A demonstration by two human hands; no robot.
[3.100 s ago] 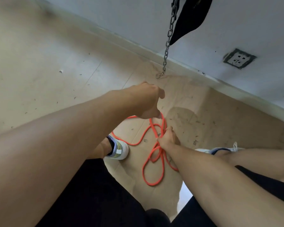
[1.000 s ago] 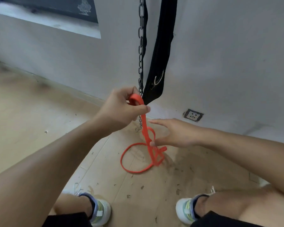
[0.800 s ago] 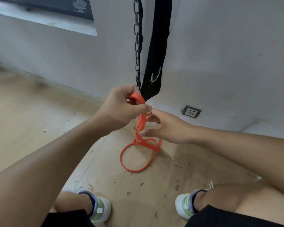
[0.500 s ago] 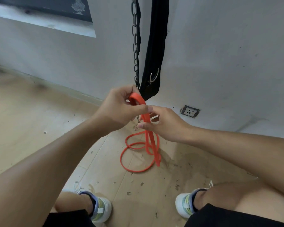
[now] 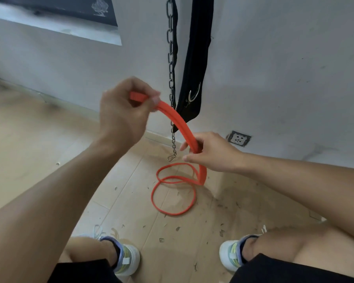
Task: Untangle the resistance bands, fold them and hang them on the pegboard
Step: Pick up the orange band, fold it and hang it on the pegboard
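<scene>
A long, flat orange rubber resistance band [image 5: 178, 121] is held raised at its upper end, where it is doubled into 2 strands lying flat against each other. From there it arcs down to the right, then drops to the wooden floor. Its lower part is left on the floor in 2 loose overlapping loops, partly twisted across each other.

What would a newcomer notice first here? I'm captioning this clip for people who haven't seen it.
The bright orange resistance band arches between the left hand, raised at centre, and the right hand lower down, its remaining loops lying on the wooden floor. Behind it, a metal chain and a black strap hang against the white wall.
</scene>
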